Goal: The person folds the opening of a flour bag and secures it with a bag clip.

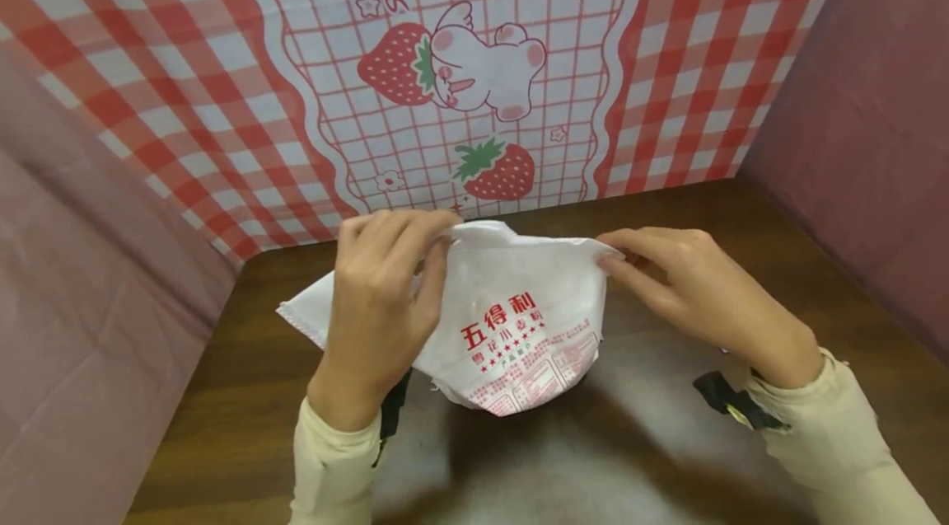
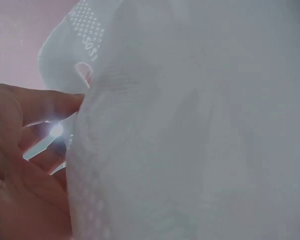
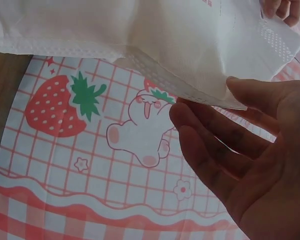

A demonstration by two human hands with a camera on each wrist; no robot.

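Note:
Both hands hold a white cloth flour bag (image 1: 511, 274) with red Chinese lettering and small printed panels. My left hand (image 1: 381, 302) pinches its top edge left of the lettering. A stitched corner of the bag sticks out past that hand. At the top right corner, thumb and fingers of my right hand (image 1: 689, 286) pinch the edge. The left wrist view is mostly filled by the pale bag (image 2: 190, 125), with the thumb on its edge. In the right wrist view, the bag's embossed rim (image 3: 160, 72) runs to the right thumb and fingers.
Below the bag is a dark brown wooden table (image 1: 215, 393), with shadows on it. A red-and-white checked cloth (image 1: 675, 55) with strawberries and a cartoon animal hangs behind. Pink cloth walls (image 1: 853, 138) stand at both sides.

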